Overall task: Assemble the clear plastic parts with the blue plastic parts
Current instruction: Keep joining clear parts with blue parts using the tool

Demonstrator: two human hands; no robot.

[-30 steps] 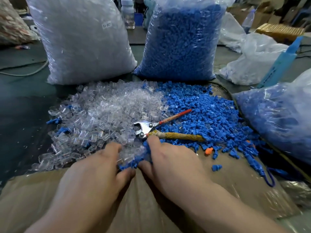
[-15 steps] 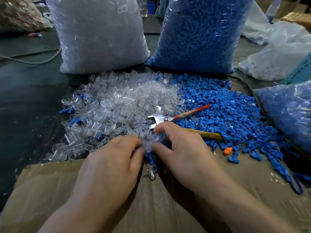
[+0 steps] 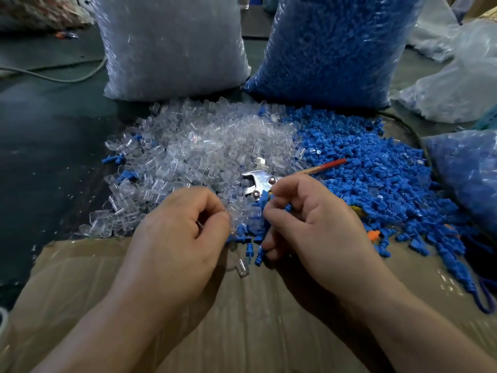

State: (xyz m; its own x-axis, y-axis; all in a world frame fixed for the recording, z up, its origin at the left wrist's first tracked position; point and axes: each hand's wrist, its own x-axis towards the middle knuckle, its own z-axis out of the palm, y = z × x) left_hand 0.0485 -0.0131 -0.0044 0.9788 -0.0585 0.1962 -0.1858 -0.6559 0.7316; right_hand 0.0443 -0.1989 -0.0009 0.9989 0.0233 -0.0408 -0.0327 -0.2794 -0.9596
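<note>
A heap of clear plastic parts (image 3: 199, 152) lies beside a heap of blue plastic parts (image 3: 376, 168) on the work surface. My left hand (image 3: 180, 238) is curled and pinches a clear part (image 3: 234, 214) at its fingertips. My right hand (image 3: 312, 224) is curled round several blue parts; one blue part (image 3: 265, 199) sticks up between thumb and forefinger, another pokes out below the palm. The two hands sit close together at the near edge of the heaps. A single clear part (image 3: 242, 267) lies loose on the cardboard (image 3: 242, 319) between them.
Pliers (image 3: 258, 181) with a red handle lie on the heaps just beyond my right hand. A big bag of clear parts (image 3: 172, 44) and a big bag of blue parts (image 3: 330, 47) stand behind. Another bag (image 3: 468, 179) lies at the right. An orange piece (image 3: 373, 235) sits among the blue.
Both hands have lifted off the heaps and curled up, the left with a clear part and the right with blue parts. The view has moved closer.
</note>
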